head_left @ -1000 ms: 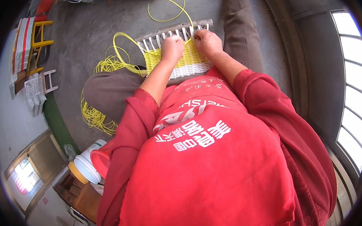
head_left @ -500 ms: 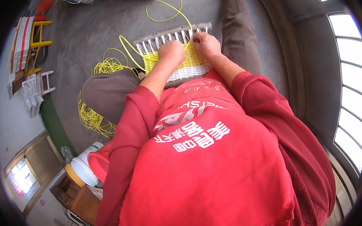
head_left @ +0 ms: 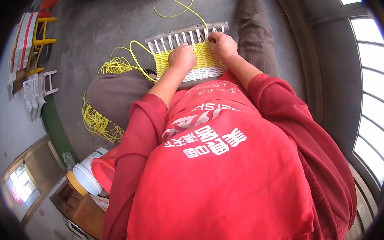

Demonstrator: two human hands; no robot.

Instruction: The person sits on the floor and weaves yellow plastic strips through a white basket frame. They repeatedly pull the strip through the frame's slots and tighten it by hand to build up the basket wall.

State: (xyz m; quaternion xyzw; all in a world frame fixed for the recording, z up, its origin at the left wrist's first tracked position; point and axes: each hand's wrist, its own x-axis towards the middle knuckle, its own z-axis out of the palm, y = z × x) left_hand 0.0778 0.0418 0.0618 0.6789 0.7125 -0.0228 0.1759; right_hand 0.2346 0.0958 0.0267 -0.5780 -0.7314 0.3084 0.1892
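A woven panel (head_left: 210, 62) in yellow and white lies in front of me, between my legs. White warp loops (head_left: 171, 43) run from its yellow part to a grey bar (head_left: 190, 31) along the far edge. My left hand (head_left: 182, 57) is closed over the middle of the weave, on a yellow cord that slants up to the right; its fingertips are mostly hidden. Beside the right-hand loops, my right hand (head_left: 223, 46) pinches at the yellow cord (head_left: 202, 20). This cord trails away over the floor. Another yellow loop (head_left: 135, 51) curves off the panel's left side.
Coils of yellow cord (head_left: 97, 121) hang around my bent left knee (head_left: 115, 94). My right leg (head_left: 257, 32) stretches along the panel's right. Further left stand a yellow-framed stool (head_left: 40, 41) and a small white stool (head_left: 50, 83). White tubs (head_left: 87, 179) and a red basin (head_left: 102, 172) sit at lower left.
The panel, bar and both hands appear slightly lower and further right. At the left the yellow loop has sunk and changed shape. Both hands keep their closed grip.
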